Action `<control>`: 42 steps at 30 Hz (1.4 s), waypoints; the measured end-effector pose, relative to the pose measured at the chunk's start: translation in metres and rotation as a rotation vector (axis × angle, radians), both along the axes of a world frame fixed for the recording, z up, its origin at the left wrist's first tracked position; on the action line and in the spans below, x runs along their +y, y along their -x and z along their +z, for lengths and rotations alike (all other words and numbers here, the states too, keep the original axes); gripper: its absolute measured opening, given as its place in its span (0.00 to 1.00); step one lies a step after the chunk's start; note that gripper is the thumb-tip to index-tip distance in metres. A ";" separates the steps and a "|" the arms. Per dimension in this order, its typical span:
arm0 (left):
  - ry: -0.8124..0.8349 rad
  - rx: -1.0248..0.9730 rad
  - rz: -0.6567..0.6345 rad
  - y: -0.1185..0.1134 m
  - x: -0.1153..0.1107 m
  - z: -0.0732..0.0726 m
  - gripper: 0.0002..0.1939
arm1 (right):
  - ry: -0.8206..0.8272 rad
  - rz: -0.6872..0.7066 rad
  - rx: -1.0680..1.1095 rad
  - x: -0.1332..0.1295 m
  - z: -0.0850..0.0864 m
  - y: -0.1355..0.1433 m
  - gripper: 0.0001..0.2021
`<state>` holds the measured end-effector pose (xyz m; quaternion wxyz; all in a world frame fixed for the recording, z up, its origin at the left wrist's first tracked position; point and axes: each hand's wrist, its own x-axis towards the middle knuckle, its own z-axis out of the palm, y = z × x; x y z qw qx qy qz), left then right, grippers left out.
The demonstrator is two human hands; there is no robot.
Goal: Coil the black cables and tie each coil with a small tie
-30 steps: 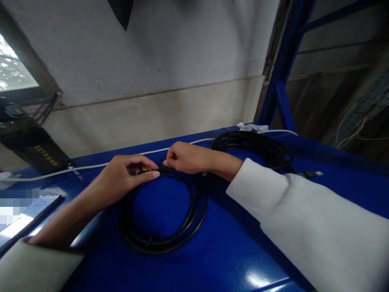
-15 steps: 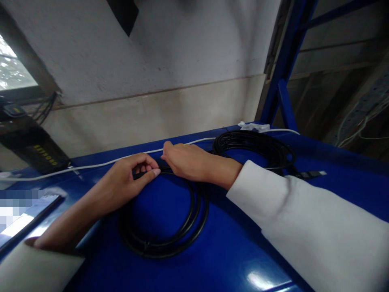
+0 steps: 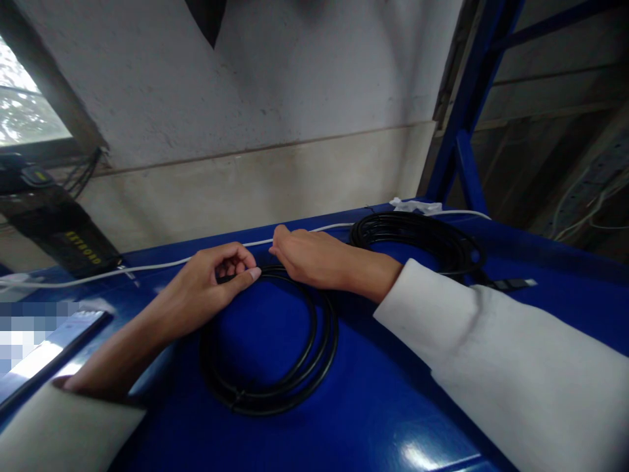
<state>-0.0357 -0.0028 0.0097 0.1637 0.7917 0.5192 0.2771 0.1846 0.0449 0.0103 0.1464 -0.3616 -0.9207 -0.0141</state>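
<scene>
A coiled black cable [image 3: 322, 367] lies on the blue table [image 3: 373, 400], with a small tie on its lower part. My left hand [image 3: 221, 278] pinches the upper left of this coil between thumb and fingers. Just to the right, my right hand [image 3: 304, 255] is closed at the top of the same coil, its palm turned away; what its fingertips grip is hidden. Behind my right wrist lies a larger coil of black cable [image 3: 417, 229], its connector [image 3: 514, 284] pointing right.
A white cord [image 3: 147, 267] runs along the table's back edge. At the left stand a black device [image 3: 63, 229] with yellow lettering and a flat, glossy screen-like object [image 3: 54, 347]. Crumpled clear plastic [image 3: 415, 206] lies behind the larger coil. A blue frame post [image 3: 466, 111] rises at the back right.
The view has shifted slightly. My right hand has moved a little to the right, away from my left hand, showing more cable between them. My left hand keeps its pinch.
</scene>
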 end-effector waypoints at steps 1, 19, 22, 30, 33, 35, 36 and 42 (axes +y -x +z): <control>0.015 -0.022 0.010 0.000 0.000 0.000 0.12 | 0.005 -0.001 0.000 0.000 0.000 0.000 0.18; 0.100 -0.340 0.026 0.000 0.013 -0.015 0.15 | 0.054 0.191 0.195 -0.002 -0.002 0.008 0.09; 0.118 -0.385 0.066 -0.001 0.012 -0.016 0.17 | 0.066 0.188 0.242 0.000 -0.006 0.010 0.08; 0.147 -0.443 0.217 -0.002 0.010 -0.015 0.19 | 0.117 0.172 0.307 0.003 -0.013 0.012 0.10; 0.108 -0.409 0.197 -0.003 0.009 -0.015 0.16 | 0.162 0.155 0.325 0.001 -0.010 0.013 0.10; 0.072 -0.378 0.173 -0.003 0.008 -0.015 0.14 | 0.186 0.143 0.333 0.000 -0.008 0.014 0.10; 0.058 -0.361 0.163 -0.003 0.008 -0.015 0.13 | 0.194 0.137 0.337 0.000 -0.007 0.014 0.10; -0.001 -0.264 0.140 -0.008 0.002 -0.011 0.10 | 0.233 0.102 0.355 -0.001 -0.006 0.015 0.11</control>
